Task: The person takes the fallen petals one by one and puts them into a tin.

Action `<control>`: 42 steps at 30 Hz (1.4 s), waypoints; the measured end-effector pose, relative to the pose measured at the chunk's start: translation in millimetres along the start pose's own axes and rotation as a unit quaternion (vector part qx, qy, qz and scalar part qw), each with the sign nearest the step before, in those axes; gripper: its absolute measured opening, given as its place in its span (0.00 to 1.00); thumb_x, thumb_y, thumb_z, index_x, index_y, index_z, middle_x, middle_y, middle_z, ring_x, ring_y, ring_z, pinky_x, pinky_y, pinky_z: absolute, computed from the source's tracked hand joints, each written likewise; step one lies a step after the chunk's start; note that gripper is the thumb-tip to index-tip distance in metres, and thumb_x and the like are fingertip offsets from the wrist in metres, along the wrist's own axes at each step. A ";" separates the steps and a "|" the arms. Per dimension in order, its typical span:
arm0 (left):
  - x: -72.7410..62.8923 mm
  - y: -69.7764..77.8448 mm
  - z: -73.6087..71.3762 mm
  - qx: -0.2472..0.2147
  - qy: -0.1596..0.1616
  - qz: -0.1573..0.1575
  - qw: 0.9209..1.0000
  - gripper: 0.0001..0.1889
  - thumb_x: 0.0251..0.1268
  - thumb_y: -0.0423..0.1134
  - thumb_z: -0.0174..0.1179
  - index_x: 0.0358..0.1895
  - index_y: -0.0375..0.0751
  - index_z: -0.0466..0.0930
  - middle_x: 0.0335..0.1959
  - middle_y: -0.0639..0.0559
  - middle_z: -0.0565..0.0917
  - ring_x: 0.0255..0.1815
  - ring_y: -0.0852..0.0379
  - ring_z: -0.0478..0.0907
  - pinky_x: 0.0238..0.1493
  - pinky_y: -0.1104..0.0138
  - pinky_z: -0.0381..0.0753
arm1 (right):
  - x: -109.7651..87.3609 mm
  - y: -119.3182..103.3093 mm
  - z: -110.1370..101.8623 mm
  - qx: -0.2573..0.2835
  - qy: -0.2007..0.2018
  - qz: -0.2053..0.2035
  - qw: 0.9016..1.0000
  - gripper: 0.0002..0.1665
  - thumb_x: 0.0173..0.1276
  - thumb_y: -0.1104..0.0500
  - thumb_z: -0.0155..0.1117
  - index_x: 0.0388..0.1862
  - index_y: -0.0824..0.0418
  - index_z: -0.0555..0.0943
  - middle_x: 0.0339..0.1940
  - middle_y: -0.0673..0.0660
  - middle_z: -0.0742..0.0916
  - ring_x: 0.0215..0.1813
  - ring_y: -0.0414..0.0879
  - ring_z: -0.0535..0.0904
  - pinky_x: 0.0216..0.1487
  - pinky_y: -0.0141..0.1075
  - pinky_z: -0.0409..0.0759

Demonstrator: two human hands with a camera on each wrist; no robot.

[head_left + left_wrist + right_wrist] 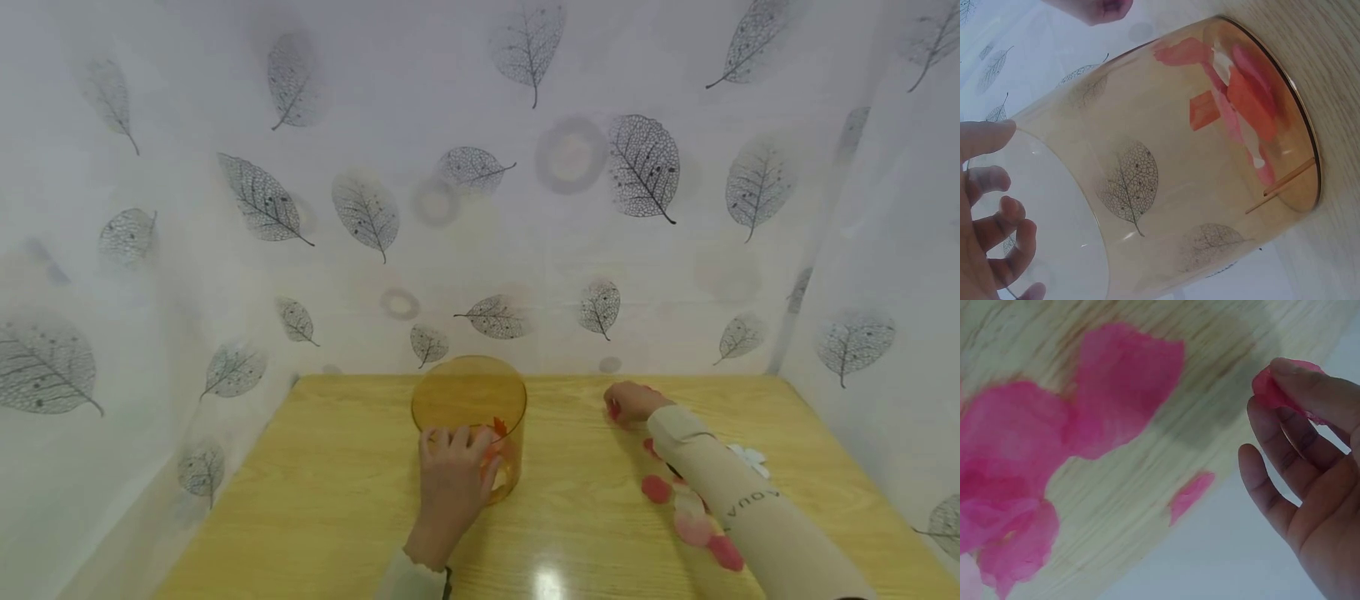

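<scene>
Upon the wooden table (337, 500), an amber container (471, 400) is standing around ten o'clock from centre. At its six o'clock, the left hand (452, 483) is loosely curling bent fingers over the rim (469, 357). Toward three o'clock, the right hand (633, 402) is pinching a pink petal (1282, 390) thumb-to-finger. Loose petals (1129, 387) are lying toward four o'clock from the container.

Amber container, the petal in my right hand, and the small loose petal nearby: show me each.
Amber container (1172, 153), left wrist view, side wall.
Held petal (1271, 392), right wrist view, exposed face.
Small loose petal (1191, 497), right wrist view, middle.
</scene>
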State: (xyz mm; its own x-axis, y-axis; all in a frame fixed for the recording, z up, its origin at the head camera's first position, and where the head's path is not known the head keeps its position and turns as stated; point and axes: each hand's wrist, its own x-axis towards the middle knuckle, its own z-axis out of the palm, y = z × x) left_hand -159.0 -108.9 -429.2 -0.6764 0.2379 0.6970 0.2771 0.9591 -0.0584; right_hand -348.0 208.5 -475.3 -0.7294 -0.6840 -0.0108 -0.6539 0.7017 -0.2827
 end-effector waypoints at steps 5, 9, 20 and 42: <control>0.7 -0.6 -2.5 -0.003 -0.002 -0.004 1.000 0.18 0.43 0.54 0.71 0.35 0.55 0.75 0.28 0.55 0.81 0.33 0.52 0.76 0.49 0.51 0.71 | 11.7 -36.6 -24.9 0.013 0.037 -0.022 0.999 0.09 0.54 0.71 0.66 0.21 0.61 0.76 0.22 0.52 0.82 0.25 0.39 0.74 0.28 0.32 0.73; 0.5 -0.6 -3.2 -0.001 -0.004 -0.004 1.000 0.18 0.43 0.54 0.71 0.35 0.55 0.75 0.29 0.55 0.80 0.33 0.53 0.76 0.50 0.51 0.71 | 26.5 -81.6 -55.9 0.022 0.100 -0.030 0.994 0.06 0.58 0.67 0.66 0.27 0.59 0.78 0.26 0.52 0.83 0.29 0.41 0.76 0.32 0.34 0.76; 1.3 0.0 -2.2 -0.001 -0.003 -0.002 1.000 0.20 0.41 0.54 0.73 0.36 0.55 0.75 0.29 0.55 0.81 0.33 0.53 0.76 0.49 0.51 0.71 | 49.5 -175.9 -86.7 -0.005 0.148 -0.148 0.978 0.03 0.60 0.63 0.66 0.31 0.58 0.80 0.29 0.50 0.83 0.32 0.40 0.76 0.36 0.31 0.77; 0.2 0.9 0.7 -0.006 -0.003 -0.009 1.000 0.20 0.41 0.53 0.73 0.35 0.55 0.75 0.29 0.55 0.81 0.33 0.52 0.76 0.50 0.50 0.71 | -9.8 -82.5 -91.5 0.008 0.162 -0.018 0.987 0.05 0.60 0.63 0.66 0.32 0.58 0.78 0.30 0.50 0.81 0.35 0.43 0.76 0.39 0.40 0.76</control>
State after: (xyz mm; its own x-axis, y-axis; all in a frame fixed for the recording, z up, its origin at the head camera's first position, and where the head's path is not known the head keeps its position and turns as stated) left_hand -159.4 -107.8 -429.6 -0.6857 0.2226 0.6930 0.2738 0.9610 -0.0378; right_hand -305.3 175.5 -364.1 -0.7329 -0.6075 0.3062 -0.6797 0.6731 -0.2914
